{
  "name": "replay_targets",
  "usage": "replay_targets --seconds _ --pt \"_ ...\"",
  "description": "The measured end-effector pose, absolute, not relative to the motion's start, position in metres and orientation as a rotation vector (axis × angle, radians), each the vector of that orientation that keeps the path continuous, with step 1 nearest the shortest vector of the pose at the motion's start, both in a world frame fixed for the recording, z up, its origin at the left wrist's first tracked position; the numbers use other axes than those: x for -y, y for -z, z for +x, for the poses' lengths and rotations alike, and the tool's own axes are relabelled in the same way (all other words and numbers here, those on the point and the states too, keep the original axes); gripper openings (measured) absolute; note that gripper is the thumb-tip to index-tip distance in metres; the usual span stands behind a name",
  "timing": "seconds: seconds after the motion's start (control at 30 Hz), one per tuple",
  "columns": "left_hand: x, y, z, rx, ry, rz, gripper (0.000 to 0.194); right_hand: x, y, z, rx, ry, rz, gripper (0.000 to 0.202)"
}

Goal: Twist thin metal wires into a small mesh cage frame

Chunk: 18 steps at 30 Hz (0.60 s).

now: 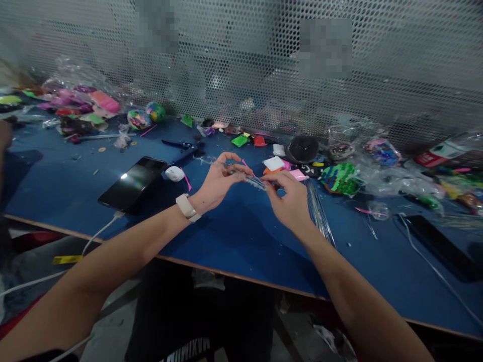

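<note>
Over the middle of the blue table (241, 236), both hands grip one thin, clear, fringed plastic strand (256, 182). My left hand (217, 183), with a pale band (187, 207) on its wrist, pinches it between thumb and fingers. One end sticks out past those fingers to the left. Close by on the right, my right hand (289, 197) has its fingertips closed on the other part. A bundle of clear, straight strands (320, 213) lies on the table beside the right wrist, partly hidden by it. The fine detail of the held piece is blurred.
Left of my hands lie a black phone (133, 184) on a white cable, a white mouse-shaped item (174, 174) and dark pliers-like tool (183, 147). Colourful packets, a green-blue patterned ball (340, 179) and a bottle (449, 151) line the perforated metal screen (241, 65). Another phone (439, 246) lies right.
</note>
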<state>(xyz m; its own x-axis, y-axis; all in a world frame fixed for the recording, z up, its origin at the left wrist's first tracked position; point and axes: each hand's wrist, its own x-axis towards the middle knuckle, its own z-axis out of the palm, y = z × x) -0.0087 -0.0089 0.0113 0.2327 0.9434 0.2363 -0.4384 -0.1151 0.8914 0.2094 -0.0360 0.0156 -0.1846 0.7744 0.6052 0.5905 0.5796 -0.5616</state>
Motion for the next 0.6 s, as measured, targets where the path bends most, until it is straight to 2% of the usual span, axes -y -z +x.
replay_targets --seconds 0.3,0.6 --pt "0.0111 -0.0117 -0.0063 -0.612 -1.3 1.082 0.035 0.0355 -0.016 0.2099 1.817 -0.338 -1.125 0.017" --pt "0.0132 -0.0135 -0.0059 -0.651 -1.294 1.124 0.034 0.0373 -0.0206 0.209 1.827 -0.279 -1.14 0.016"
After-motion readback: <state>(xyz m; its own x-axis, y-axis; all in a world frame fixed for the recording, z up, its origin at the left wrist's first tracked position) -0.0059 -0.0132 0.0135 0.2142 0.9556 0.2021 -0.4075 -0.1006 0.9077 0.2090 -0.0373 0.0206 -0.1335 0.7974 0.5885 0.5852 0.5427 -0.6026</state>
